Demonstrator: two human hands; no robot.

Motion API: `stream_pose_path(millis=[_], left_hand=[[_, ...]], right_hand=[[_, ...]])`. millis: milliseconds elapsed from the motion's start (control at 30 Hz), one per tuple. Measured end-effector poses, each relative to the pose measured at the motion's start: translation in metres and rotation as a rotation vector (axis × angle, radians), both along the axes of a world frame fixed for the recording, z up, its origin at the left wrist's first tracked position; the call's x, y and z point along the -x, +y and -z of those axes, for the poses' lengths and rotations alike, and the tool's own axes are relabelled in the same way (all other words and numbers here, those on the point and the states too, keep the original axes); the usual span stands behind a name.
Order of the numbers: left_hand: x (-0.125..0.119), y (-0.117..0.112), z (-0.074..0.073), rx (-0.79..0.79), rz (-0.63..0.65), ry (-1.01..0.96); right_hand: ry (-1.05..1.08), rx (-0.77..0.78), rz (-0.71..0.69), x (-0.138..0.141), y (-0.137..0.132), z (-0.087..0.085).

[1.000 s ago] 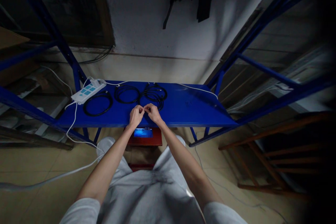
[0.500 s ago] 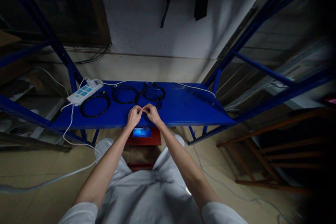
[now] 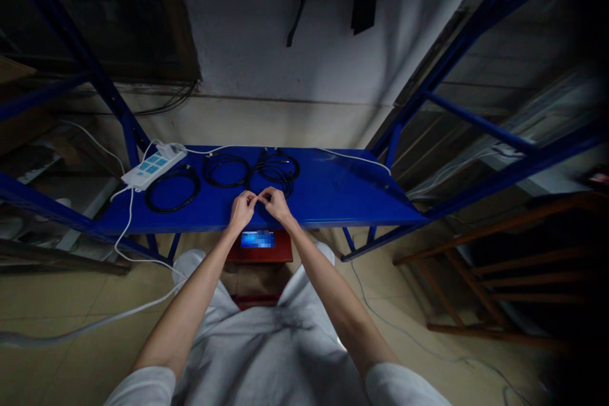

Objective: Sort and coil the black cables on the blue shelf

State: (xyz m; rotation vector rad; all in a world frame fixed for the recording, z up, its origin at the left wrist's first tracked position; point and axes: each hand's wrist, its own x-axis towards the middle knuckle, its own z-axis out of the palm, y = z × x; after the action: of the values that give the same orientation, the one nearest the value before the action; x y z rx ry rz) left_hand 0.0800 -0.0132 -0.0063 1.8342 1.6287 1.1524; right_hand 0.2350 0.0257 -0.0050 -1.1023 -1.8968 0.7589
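Over the front part of the blue shelf (image 3: 333, 193), my left hand (image 3: 243, 208) and my right hand (image 3: 276, 204) meet with their fingertips pinched together. Whatever sits between the fingers is too small to make out. Just beyond my right hand lies a coiled black cable (image 3: 290, 171), its nearest loop close to the fingers. Another black cable coil (image 3: 207, 171) rests behind my left hand. Farther left a third black cable loop (image 3: 148, 196) lies beside a white power strip (image 3: 150, 168) with blue socket faces.
Below the shelf edge, a lit phone screen (image 3: 257, 239) lies on a small red stool (image 3: 266, 256). A white cord (image 3: 127, 222) hangs from the power strip past my left side. Blue posts (image 3: 130, 139) frame the shelf. A wooden chair (image 3: 457, 292) stands on the right.
Both hands stay in nearly the same place, fingertips still together. The cables have not moved.
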Motion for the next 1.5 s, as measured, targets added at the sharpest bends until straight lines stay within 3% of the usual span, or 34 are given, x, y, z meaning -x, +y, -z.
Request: stream_pose_path(millis=[300,633,933,1333,1500], left_hand=[[0.000,-0.001,0.001,-0.010,-0.001,0.034],[-0.007,-0.008,-0.004,0.000,-0.032,0.117],[-0.008,-0.015,-0.008,-0.080,-0.046,0.257],[-0.007,-0.014,-0.008,-0.053,-0.026,0.362],[-0.008,-0.015,-0.009,-0.056,-0.040,0.355]], right_hand=[[-0.025,0.054,0.066,0.009,0.002,-0.001],[-0.018,-0.058,-0.045,-0.005,-0.004,0.000],[-0.034,-0.112,-0.002,-0.005,-0.010,0.001],[-0.275,-0.144,0.096,0.006,-0.011,-0.001],[-0.250,-0.163,0.106,0.008,-0.013,-0.003]])
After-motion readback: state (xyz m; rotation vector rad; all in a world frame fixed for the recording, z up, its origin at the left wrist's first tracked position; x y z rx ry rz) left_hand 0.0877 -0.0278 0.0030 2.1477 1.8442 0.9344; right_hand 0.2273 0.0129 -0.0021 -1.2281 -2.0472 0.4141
